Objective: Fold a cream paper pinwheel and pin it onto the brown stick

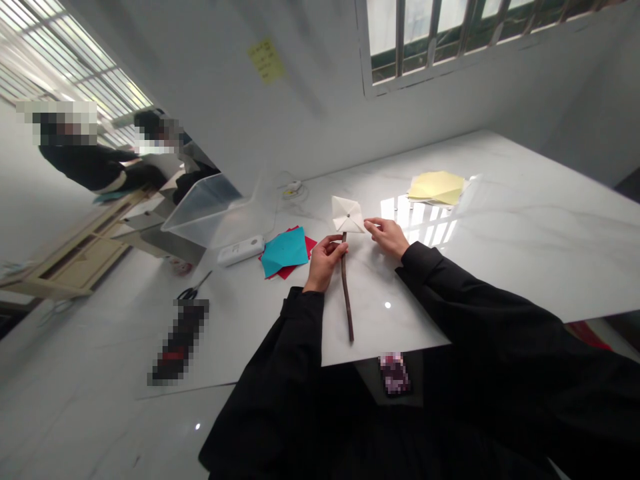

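A white paper pinwheel [345,215] with a small dark dot at its centre sits at the top of a thin brown stick [347,303]. My left hand [326,262] is closed around the stick just below the paper, and the stick's lower end points toward me. At the pinwheel's right corner, the thumb and fingertips of my right hand [387,237] pinch the paper edge. How the paper is fixed to the stick is too small to make out.
Turquoise paper [286,252] over red paper lies left, beside a white oblong device [241,251]. Scissors [195,288] and a blurred dark item [179,343] are farther left. Yellow paper sheets [436,187] lie back right; a clear plastic bin [210,210] stands back left. Two people sit beyond.
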### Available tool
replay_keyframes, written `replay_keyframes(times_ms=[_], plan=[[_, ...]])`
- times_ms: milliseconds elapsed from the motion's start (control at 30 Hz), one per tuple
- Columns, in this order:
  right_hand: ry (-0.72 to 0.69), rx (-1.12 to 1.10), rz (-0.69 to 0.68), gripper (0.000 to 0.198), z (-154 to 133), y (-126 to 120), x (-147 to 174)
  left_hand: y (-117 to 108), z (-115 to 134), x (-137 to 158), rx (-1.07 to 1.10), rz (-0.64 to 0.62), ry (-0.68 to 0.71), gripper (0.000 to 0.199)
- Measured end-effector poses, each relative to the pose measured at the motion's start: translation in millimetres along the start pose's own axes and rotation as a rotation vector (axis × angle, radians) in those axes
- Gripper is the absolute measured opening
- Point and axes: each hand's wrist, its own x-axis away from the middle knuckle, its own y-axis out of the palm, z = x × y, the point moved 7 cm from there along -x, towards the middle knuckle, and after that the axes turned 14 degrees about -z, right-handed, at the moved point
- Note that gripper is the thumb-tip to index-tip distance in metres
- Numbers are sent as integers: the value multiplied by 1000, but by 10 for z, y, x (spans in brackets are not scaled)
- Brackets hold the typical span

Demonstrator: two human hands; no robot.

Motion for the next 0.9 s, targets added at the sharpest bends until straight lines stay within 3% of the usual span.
replay_keyframes(times_ms=[300,667,900], plan=[[9,73,-52,67,-37,6,12,-41,-68,-34,-13,8,21,54],[-29,10,-42,63,-16,5,-8,-33,-48,-26,-16,15,13,53],[-6,-24,156,57,10,-124,43,-19,-39,-21,17,36,1,56]])
